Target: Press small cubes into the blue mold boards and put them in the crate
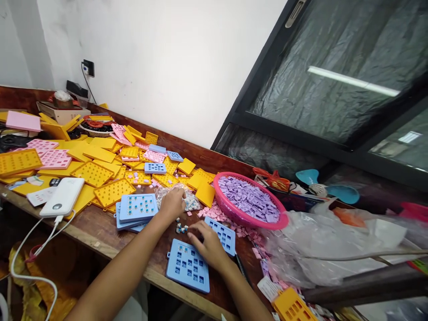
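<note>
Left hand (174, 205) at bagged pieces (192, 203), right hand (209, 244) by loose pieces (181, 229) (grips unclear); blue tray (187, 267): few sockets (177, 270) filled, most left.

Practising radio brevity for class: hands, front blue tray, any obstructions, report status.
Left hand by clear bag; right hand beside loose pieces. Front blue tray mostly unfilled. Right hand hides its far-right corner.
</note>
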`<control>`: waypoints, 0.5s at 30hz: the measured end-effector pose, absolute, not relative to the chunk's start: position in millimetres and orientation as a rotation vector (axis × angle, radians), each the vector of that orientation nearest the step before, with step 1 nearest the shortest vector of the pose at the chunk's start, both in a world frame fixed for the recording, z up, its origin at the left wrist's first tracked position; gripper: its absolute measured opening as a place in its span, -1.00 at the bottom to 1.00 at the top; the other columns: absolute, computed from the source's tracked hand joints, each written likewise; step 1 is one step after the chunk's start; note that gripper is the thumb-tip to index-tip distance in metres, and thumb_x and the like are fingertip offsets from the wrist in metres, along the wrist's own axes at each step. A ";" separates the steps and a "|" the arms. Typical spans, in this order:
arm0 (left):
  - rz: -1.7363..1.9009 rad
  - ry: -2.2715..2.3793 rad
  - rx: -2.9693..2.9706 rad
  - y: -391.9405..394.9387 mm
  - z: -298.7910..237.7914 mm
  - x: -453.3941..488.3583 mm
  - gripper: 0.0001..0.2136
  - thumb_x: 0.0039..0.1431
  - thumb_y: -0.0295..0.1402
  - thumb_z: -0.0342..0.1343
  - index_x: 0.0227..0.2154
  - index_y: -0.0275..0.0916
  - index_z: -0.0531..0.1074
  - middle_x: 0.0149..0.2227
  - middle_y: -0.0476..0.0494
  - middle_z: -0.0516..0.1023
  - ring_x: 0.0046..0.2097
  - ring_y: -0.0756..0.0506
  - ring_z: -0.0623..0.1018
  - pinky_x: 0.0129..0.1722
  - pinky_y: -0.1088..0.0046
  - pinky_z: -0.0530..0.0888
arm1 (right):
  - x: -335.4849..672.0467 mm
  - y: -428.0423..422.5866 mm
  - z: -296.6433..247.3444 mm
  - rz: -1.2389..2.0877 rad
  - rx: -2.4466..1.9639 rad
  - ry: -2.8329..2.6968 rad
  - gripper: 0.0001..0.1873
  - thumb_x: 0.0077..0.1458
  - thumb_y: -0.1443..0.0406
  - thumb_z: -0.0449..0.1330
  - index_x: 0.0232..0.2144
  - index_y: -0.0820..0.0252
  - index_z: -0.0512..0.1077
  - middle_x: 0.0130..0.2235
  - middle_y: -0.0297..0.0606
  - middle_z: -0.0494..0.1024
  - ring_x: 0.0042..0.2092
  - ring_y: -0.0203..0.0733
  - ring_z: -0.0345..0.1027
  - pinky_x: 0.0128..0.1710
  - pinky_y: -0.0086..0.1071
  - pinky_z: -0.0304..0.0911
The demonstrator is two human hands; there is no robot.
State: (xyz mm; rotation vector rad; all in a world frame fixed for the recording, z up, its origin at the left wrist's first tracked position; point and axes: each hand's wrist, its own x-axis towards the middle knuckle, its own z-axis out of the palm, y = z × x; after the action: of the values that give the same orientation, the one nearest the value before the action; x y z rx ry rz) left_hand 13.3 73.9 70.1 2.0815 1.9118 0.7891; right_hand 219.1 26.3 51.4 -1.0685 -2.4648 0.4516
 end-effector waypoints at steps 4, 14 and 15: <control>0.475 1.574 2.175 66.2 74.8 8.3 -0.85 0.07 -0.34 0.22 -0.26 -0.15 0.55 -0.27 -0.08 0.62 -0.25 -0.11 0.56 -0.28 0.46 0.41 | 215.0 59.4 47.8 0.554 -0.968 -2.559 -0.71 0.14 0.44 0.27 -0.09 0.09 0.53 -0.06 -0.23 0.53 -0.04 -0.09 0.43 -0.01 -0.25 0.31; 0.141 1.338 2.255 71.4 62.2 6.0 -0.77 -0.11 -0.43 0.38 -0.31 -0.21 0.58 -0.29 -0.03 0.64 -0.29 -0.07 0.55 -0.40 0.52 0.31 | 232.1 64.5 29.8 0.384 -1.051 -2.498 -0.93 0.19 0.43 0.29 -0.30 0.18 0.51 -0.23 -0.25 0.57 -0.14 -0.12 0.43 -0.09 -0.27 0.27; 0.143 1.338 2.256 72.6 60.8 6.6 -0.79 -0.10 -0.44 0.38 -0.33 -0.22 0.59 -0.30 -0.02 0.64 -0.30 -0.07 0.55 -0.40 0.52 0.31 | 233.9 64.2 29.9 0.370 -1.061 -2.513 -0.91 0.19 0.42 0.29 -0.25 0.18 0.52 -0.21 -0.24 0.58 -0.12 -0.11 0.44 -0.07 -0.25 0.26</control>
State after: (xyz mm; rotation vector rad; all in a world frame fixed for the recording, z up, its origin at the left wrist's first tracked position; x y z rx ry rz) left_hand 6.6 72.6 60.8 2.2559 1.3384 0.1429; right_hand 233.9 64.2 29.9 -1.0607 -2.5126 0.3695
